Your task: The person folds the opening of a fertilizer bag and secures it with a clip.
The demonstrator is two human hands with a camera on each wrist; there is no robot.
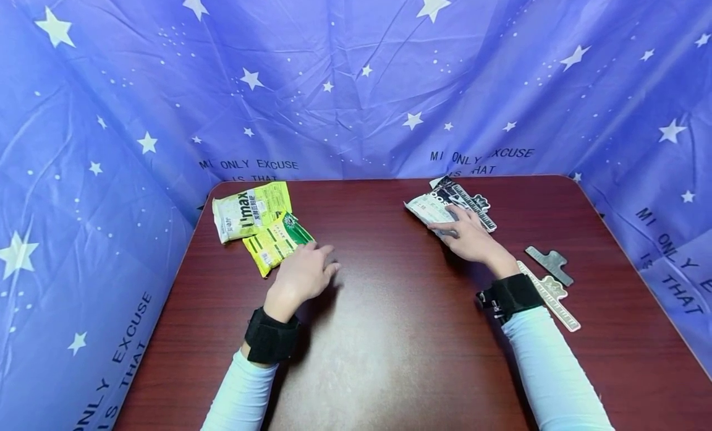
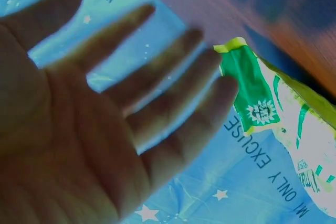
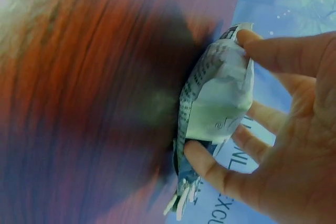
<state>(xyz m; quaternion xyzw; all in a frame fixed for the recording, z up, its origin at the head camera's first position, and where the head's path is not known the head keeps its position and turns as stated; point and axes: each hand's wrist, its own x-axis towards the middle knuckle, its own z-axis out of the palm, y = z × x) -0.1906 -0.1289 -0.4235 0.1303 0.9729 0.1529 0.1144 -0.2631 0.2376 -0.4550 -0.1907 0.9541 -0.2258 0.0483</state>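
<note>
My left hand (image 1: 303, 273), fingers spread and loosely bent, hovers at the near right edge of a yellow-and-green packet (image 1: 272, 245). The left wrist view shows its palm (image 2: 68, 145) with nothing held; whether a fingertip touches the packet, I cannot tell. My right hand (image 1: 470, 236) lies over a black-and-white packet (image 1: 425, 207), its fingers spread. Thumb and fingertips rest against this packet (image 3: 220, 103) in the right wrist view. A dark bag clip (image 1: 481, 202) with a cartoon-shaped handle sits along the packet's right end.
A yellow-green and white packet (image 1: 228, 217) lies beyond the yellow-and-green one, partly under it. To the right are a grey bag clip (image 1: 550, 265) and a cream bag clip (image 1: 562, 304), beside my right wrist. Blue starry curtains (image 1: 356, 109) enclose the brown table (image 1: 378, 332).
</note>
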